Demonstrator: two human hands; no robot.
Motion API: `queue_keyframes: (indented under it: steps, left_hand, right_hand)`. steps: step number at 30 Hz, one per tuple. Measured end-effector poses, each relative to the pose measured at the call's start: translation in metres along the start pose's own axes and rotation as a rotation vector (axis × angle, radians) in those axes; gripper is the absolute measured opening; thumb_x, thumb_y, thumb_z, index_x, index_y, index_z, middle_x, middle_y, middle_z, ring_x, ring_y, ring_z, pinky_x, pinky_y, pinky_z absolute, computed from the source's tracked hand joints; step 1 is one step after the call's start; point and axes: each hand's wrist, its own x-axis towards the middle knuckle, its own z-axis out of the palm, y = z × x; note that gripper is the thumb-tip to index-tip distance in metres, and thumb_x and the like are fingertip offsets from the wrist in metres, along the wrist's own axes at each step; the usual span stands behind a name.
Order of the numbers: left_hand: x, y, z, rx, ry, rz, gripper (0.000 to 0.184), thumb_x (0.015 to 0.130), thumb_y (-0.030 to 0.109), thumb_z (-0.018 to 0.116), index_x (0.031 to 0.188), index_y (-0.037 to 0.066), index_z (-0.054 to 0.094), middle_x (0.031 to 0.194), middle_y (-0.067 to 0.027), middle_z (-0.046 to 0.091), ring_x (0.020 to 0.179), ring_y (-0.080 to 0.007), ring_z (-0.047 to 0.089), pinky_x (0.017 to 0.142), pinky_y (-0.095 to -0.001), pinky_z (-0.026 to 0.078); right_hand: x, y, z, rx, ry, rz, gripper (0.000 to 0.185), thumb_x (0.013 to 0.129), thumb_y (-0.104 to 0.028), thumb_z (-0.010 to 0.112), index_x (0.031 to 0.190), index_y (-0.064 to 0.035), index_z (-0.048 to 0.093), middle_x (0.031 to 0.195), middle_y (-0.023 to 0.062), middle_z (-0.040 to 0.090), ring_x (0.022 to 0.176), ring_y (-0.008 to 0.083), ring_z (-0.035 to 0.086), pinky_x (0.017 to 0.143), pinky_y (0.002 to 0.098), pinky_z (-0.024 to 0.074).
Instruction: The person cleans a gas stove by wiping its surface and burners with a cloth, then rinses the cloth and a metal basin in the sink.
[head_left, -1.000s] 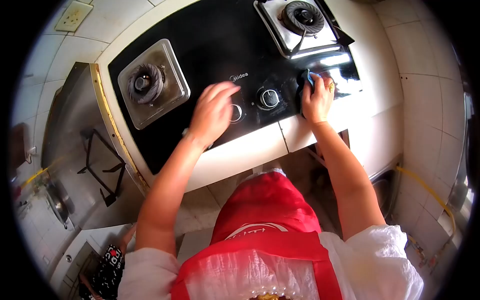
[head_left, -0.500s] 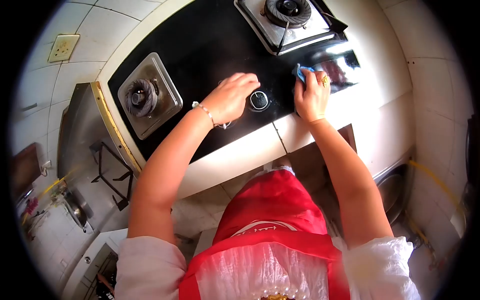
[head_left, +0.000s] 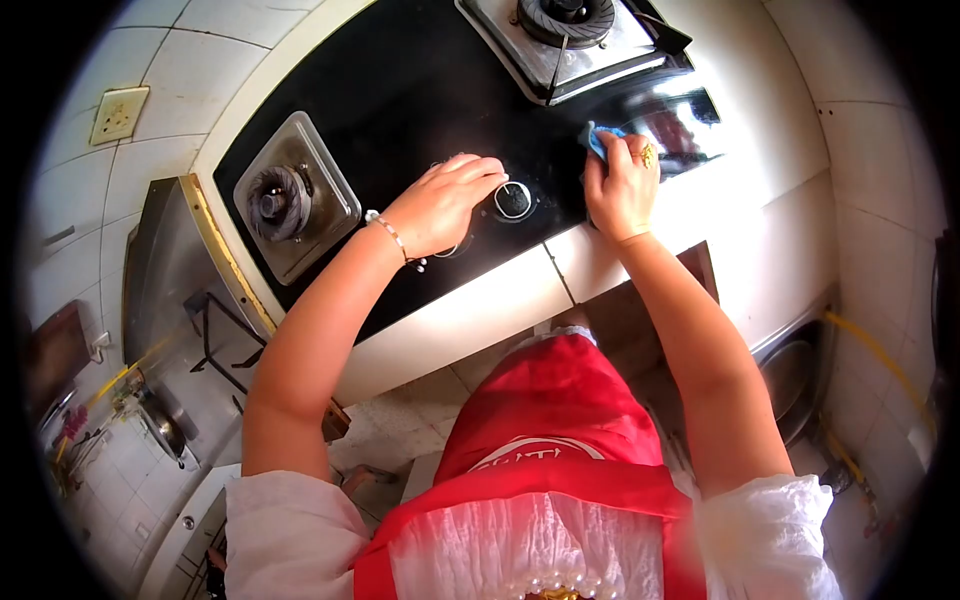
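Observation:
A black glass stove (head_left: 400, 100) lies in front of me, with a metal-framed burner (head_left: 280, 203) at the left and another burner (head_left: 566, 20) at the top. My right hand (head_left: 624, 190), a gold ring on one finger, grips a blue cloth (head_left: 601, 138) against the glass near the right end. Over the control area is my left hand (head_left: 440, 205), fingers bent and close together beside a round knob (head_left: 513, 200). It partly covers a second knob. Whether anything is under its fingertips is hidden.
A black pot stand (head_left: 225, 340) rests on the metal surface at the left. A wall socket (head_left: 119, 115) is at the upper left. Cream counter edging (head_left: 470, 320) runs along the stove's front. A dark round pan (head_left: 792, 380) sits low at the right.
My left hand has moved from the lower-left knob area toward the right knob, then slightly back left. My right hand has shifted a little with the blue cloth. The view has turned slightly.

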Motion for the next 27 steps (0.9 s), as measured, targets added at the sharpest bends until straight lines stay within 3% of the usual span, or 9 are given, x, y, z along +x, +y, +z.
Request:
queue_keyframes:
  steps: [7,13,16,23,27]
  left_hand:
    - [0.010,0.001,-0.002,0.059,0.005,0.005,0.051,0.074,-0.013,0.051,0.123,0.001,0.057,0.126,-0.0134,0.056,0.119,-0.0328,0.052,0.103,-0.0399,0.043]
    - [-0.017,-0.009,-0.015,0.107,-0.179,-0.056,0.052,0.077,-0.012,0.050,0.126,0.003,0.056,0.132,-0.0120,0.055,0.126,-0.0308,0.049,0.106,-0.0395,0.040]
    - [0.006,-0.003,-0.014,0.062,-0.137,0.084,0.053,0.077,-0.012,0.049,0.127,0.003,0.056,0.133,-0.0122,0.055,0.125,-0.0309,0.049,0.107,-0.0396,0.039]
    - [-0.022,-0.012,-0.025,0.100,-0.215,0.013,0.054,0.076,-0.013,0.050,0.127,0.003,0.056,0.133,-0.0102,0.054,0.126,-0.0298,0.048,0.108,-0.0391,0.038]
    - [0.005,-0.007,-0.018,0.119,-0.188,0.116,0.053,0.077,-0.012,0.051,0.127,0.004,0.056,0.134,-0.0089,0.054,0.127,-0.0287,0.048,0.107,-0.0385,0.038]
  right_hand:
    - [0.001,0.000,-0.001,0.000,0.010,-0.013,0.025,0.077,-0.013,0.068,0.101,-0.0088,0.065,0.092,0.0124,0.056,0.087,0.0340,0.054,0.077,0.0441,0.0428]
    - [0.002,0.002,0.000,0.009,0.017,-0.016,0.024,0.077,-0.013,0.068,0.101,-0.0086,0.065,0.091,0.0125,0.055,0.087,0.0343,0.054,0.077,0.0440,0.0430]
    - [0.000,0.000,0.000,-0.003,0.019,-0.027,0.024,0.077,-0.013,0.068,0.101,-0.0086,0.065,0.090,0.0125,0.055,0.087,0.0343,0.054,0.077,0.0442,0.0432]
    - [0.000,0.000,-0.002,-0.002,-0.009,-0.010,0.024,0.079,-0.012,0.066,0.103,-0.0075,0.065,0.091,0.0130,0.055,0.089,0.0341,0.054,0.080,0.0435,0.0432]
    - [0.002,-0.004,-0.004,-0.016,-0.036,0.001,0.024,0.081,-0.010,0.065,0.106,-0.0065,0.065,0.092,0.0137,0.055,0.091,0.0341,0.054,0.082,0.0429,0.0430]
